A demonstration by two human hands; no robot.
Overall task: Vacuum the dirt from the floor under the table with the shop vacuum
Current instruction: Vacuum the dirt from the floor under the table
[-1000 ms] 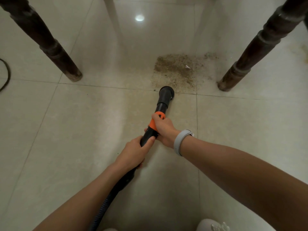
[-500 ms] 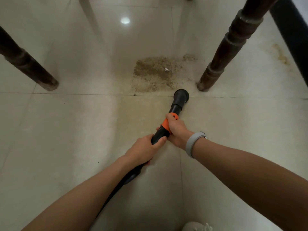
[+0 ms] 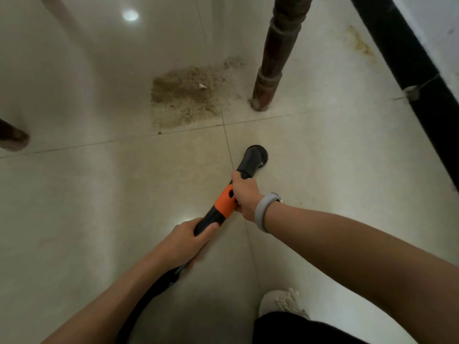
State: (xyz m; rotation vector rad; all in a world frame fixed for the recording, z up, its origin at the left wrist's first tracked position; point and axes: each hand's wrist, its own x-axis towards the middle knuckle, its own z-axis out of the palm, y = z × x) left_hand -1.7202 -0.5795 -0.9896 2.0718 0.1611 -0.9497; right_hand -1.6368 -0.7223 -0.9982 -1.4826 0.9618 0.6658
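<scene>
A patch of brown dirt [image 3: 188, 95] with a small white scrap lies on the pale tiled floor, left of a dark wooden table leg [image 3: 270, 70]. The vacuum wand is black with an orange collar [image 3: 223, 201] and ends in a round black brush nozzle [image 3: 255, 156]. That nozzle sits on the floor below and right of the dirt, apart from it. My right hand [image 3: 244, 194] grips the wand at the orange collar. My left hand [image 3: 188, 239] grips the black tube lower down, where the hose [image 3: 154, 291] runs back toward me.
A second table leg [image 3: 12, 139] ends at the left edge. A black baseboard [image 3: 409, 60] runs along the wall on the right, with a yellowish stain [image 3: 360, 43] on the floor beside it. My white shoe [image 3: 280, 304] is at the bottom.
The nozzle has drawn back from the dirt's near edge and shifted right. The view has swung rightward, bringing the baseboard and wall into sight. Both hands keep their grip.
</scene>
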